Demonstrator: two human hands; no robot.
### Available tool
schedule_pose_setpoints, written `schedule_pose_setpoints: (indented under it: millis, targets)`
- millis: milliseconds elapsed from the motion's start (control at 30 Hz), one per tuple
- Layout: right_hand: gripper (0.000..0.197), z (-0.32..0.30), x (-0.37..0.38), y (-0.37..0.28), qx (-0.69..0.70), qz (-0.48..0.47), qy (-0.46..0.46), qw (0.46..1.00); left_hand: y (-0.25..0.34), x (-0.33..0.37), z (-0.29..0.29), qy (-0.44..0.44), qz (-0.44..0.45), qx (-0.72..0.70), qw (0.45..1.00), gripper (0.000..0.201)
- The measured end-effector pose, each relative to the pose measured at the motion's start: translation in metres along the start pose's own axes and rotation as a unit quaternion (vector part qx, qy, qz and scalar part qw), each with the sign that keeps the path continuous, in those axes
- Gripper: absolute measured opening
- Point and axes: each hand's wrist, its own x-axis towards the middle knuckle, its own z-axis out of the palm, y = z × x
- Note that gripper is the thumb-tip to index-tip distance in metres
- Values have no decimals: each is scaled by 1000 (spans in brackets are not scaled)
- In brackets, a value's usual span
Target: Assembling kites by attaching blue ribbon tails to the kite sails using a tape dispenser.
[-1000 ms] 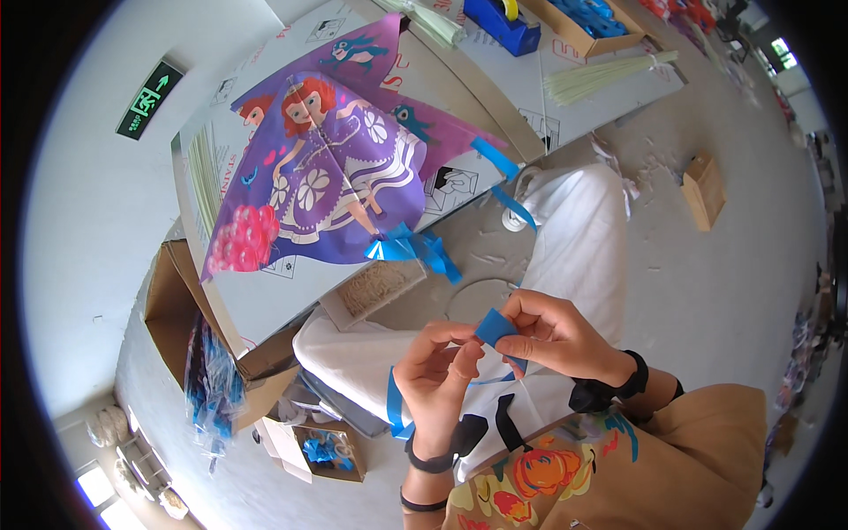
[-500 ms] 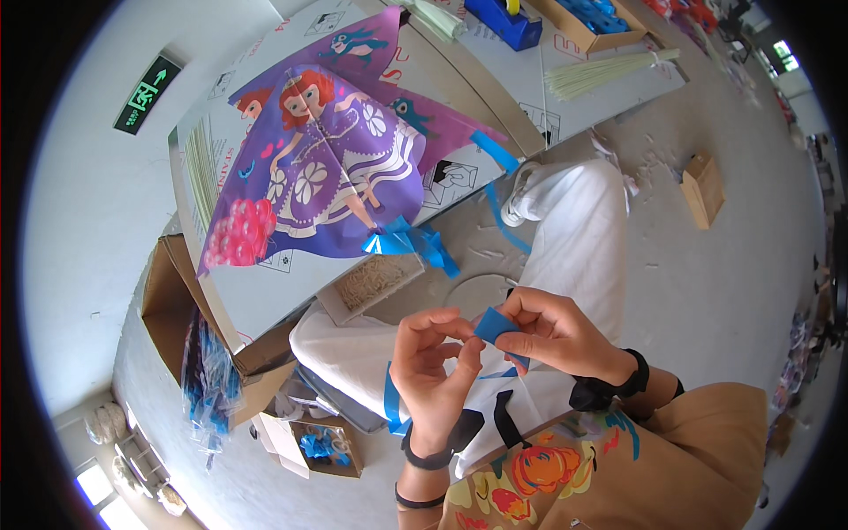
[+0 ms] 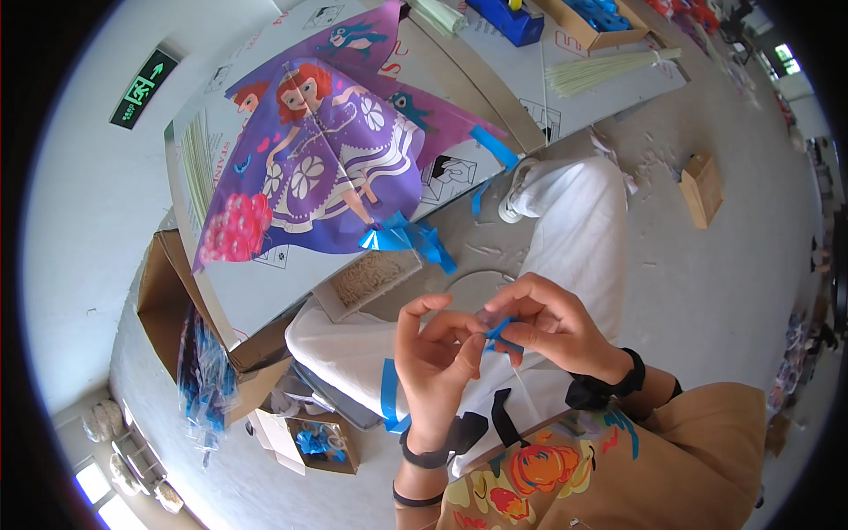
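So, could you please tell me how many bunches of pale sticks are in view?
3: left bunch beside the kite, top bunch beside the tape dispenser, right bunch near the open box. Others may be hidden.

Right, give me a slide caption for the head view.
Right hand holding a blue strip, left hand at its edge, near a table bearing a purple printed sheet.

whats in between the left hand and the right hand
In the head view, a bent blue strip lies there, pinched in the right hand; whether the left hand grips it too is unclear.
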Motion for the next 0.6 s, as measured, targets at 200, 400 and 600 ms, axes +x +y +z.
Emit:
schedule_pose_setpoints:
  millis: [200,400,600]
  targets:
    - [19,-17,-1,17,-67,-147,-85,983,-2,1,-2,8,-93,-90,992,41]
    - [23,-23,-2,10,-102,-103,-112,983,1,3,-5,37,-73,-121,989,41]
    - [25,-27,3,0,-196,-146,-119,962,0,10,-4,56,-46,-123,990,38]
